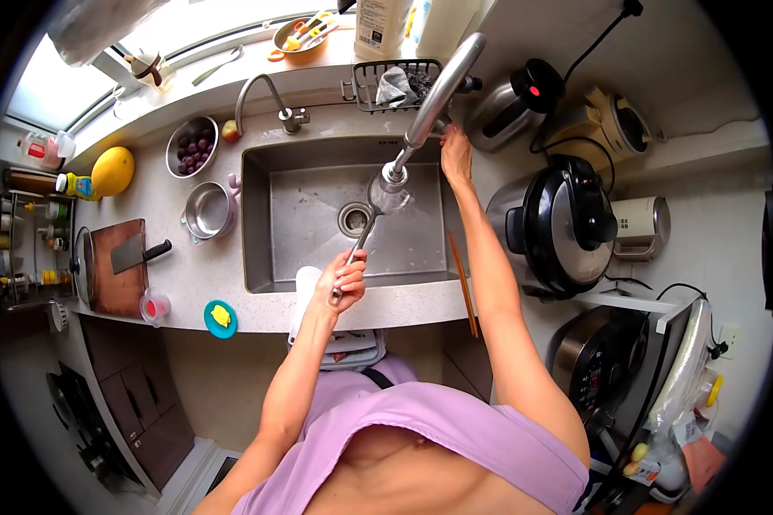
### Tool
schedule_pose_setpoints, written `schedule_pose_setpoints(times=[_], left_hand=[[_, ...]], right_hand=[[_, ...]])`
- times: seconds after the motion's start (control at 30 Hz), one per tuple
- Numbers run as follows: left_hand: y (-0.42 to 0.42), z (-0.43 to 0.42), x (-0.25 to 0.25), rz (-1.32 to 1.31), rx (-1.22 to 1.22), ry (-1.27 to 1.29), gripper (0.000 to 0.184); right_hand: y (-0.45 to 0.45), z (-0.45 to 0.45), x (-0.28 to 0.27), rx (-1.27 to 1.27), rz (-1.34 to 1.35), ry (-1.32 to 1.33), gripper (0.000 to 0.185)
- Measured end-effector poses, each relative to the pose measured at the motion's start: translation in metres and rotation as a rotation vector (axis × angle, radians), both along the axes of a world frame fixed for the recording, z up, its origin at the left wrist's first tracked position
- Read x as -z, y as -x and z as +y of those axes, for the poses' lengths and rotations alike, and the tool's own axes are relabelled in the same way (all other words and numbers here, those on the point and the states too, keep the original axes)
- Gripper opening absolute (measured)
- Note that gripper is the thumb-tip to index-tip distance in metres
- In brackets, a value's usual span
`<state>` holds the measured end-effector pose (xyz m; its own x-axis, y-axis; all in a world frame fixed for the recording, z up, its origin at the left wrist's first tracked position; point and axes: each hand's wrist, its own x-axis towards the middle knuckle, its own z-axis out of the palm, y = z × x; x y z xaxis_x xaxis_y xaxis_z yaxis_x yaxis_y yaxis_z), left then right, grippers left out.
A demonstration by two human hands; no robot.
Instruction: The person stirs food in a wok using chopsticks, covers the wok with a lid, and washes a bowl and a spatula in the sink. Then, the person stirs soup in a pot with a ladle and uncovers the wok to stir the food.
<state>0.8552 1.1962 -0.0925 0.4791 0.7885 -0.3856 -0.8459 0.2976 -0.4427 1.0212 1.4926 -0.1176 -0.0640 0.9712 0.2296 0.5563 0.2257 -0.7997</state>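
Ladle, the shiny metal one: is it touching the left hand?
Touching. The head view shows the left hand closed around the ladle's handle, with metal showing above and below the grip.

Here on the left of the surface [180,296] a cleaver [130,255] lies on a brown cutting board [116,290], handle jutting past its edge, a yellow melon [113,172] behind, a steel bowl [206,127] of dark purple fruit [195,155] beyond a small pot [207,212], while a pressure cooker [567,227] stands right, near a steel kettle [508,105].
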Motion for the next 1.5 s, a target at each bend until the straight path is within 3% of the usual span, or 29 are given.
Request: schedule_pose_setpoints(times=[0.1,0.17,0.23,0.3,0.33,0.37,0.4,0.43,0.47,0.53,0.57,0.63,0.7,0.77,0.8,0.83,0.97,1.17,1.3,1.33,1.37,1.47,1.5], left_hand=[[0.007,-0.009,-0.001,0.003,0.009,0.029,0.028],[0.009,-0.009,-0.001,0.314,0.127,-0.028,0.029],[0.008,-0.006,-0.011,0.714,0.297,-0.014,0.032],[0.009,-0.004,-0.009,1.187,0.451,-0.013,0.037],[0.007,-0.002,-0.017,1.509,0.555,-0.052,0.037],[0.005,-0.001,-0.024,1.83,0.651,-0.081,0.037],[0.004,-0.004,-0.023,2.104,0.676,-0.095,0.035],[0.005,-0.004,-0.025,2.106,0.661,-0.101,0.035],[0.006,-0.005,-0.027,2.238,0.661,-0.087,0.035],[0.011,-0.009,-0.016,2.464,0.549,-0.092,0.033],[0.012,-0.008,-0.023,2.472,0.526,-0.097,0.033],[0.016,-0.009,-0.044,2.196,0.445,-0.047,0.03],[0.021,-0.014,-0.048,2.094,0.419,-0.005,0.029],[0.025,-0.023,-0.054,1.88,0.37,0.01,0.029],[0.024,-0.028,-0.058,1.861,0.331,0.012,0.028],[0.023,-0.032,-0.061,1.841,0.294,0.014,0.027],[0.03,-0.045,-0.057,1.678,0.255,0.012,0.029],[0.036,-0.045,-0.063,1.637,0.234,-0.025,0.028],[0.037,-0.048,-0.055,1.514,0.157,-0.077,0.03],[0.039,-0.049,-0.056,1.501,0.141,-0.104,0.032],[0.04,-0.052,-0.051,1.419,0.117,-0.112,0.033],[0.046,-0.055,-0.068,1.068,0.068,-0.04,0.037],[0.046,-0.057,-0.077,0.99,0.028,-0.033,0.037]], right_hand=[[0.005,-0.002,-0.009,0.01,-0.128,-0.061,0.029],[0.009,0.007,-0.003,0.0,-0.222,-0.181,0.027],[-0.002,0.023,0.003,-0.065,-0.294,-0.075,0.035],[-0.008,0.002,-0.085,-0.078,-0.555,0.182,0.038],[-0.011,-0.005,-0.117,0.047,-0.38,-0.054,0.037],[-0.006,-0.008,-0.157,0.179,-0.352,-0.216,0.024],[-0.001,-0.009,-0.201,0.176,-0.18,-0.464,0.019],[0.007,-0.006,-0.243,0.099,-0.008,-0.64,0.018],[0.014,0.011,-0.273,0.044,0.026,-0.554,0.021],[0.031,0.071,-0.321,-0.092,-0.213,-0.485,0.032],[0.045,0.105,-0.337,-0.098,-0.351,-0.411,0.034],[0.069,0.162,-0.347,-0.073,-0.5,-0.286,0.039],[0.089,0.2,-0.35,-0.066,-0.501,0.181,0.043],[0.1,0.249,-0.336,0.056,-0.303,0.788,0.044],[0.098,0.285,-0.317,0.078,-0.253,0.807,0.046],[0.095,0.262,-0.324,-0.019,-0.23,0.74,0.043],[0.09,0.247,-0.325,-0.029,-0.195,0.66,0.04],[0.091,0.251,-0.32,-0.002,-0.235,0.474,0.041],[0.093,0.235,-0.333,0.031,-0.596,0.197,0.039],[0.084,0.249,-0.323,-0.011,-0.61,0.011,0.038],[0.082,0.267,-0.312,0.021,-0.867,-0.273,0.042],[0.089,0.187,-0.306,-0.199,0.363,0.342,0.033],[0.081,0.199,-0.298,-0.147,-0.162,-0.22,0.03]])
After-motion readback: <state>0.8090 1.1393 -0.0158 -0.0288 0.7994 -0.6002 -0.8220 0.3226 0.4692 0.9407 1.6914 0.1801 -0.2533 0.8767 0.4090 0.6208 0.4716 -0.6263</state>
